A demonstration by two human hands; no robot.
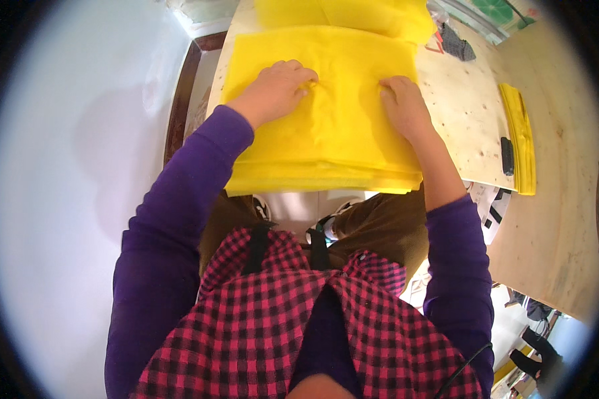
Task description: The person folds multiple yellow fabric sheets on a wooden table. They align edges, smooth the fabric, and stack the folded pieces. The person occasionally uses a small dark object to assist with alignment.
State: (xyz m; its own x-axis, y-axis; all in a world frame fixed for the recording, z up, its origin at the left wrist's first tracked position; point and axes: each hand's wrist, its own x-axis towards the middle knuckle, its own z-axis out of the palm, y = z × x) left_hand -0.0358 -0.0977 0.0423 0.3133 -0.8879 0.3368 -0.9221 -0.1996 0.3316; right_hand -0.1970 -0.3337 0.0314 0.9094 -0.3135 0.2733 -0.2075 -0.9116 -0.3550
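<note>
A stack of flat yellow fabric pieces (353, 139) lies in front of me, its layered near edge reaching the table's front edge. My left hand (279, 88) rests on the upper left of the stack, fingers curled and pinching the top cloth. Opposite it, my right hand (406, 110) is at the upper right, its fingertips and thumb bent together on the same cloth. Small wrinkles run through the fabric between the hands. What lies under the fingertips is partly hidden.
More yellow fabric (353, 16) is heaped beyond the stack. A dark grey cloth (456, 43) lies at the far right of the wooden table (469, 113). Folded yellow strips (520, 139) and a small black object (507, 156) are farther right. A white wall (93, 166) stands close on the left.
</note>
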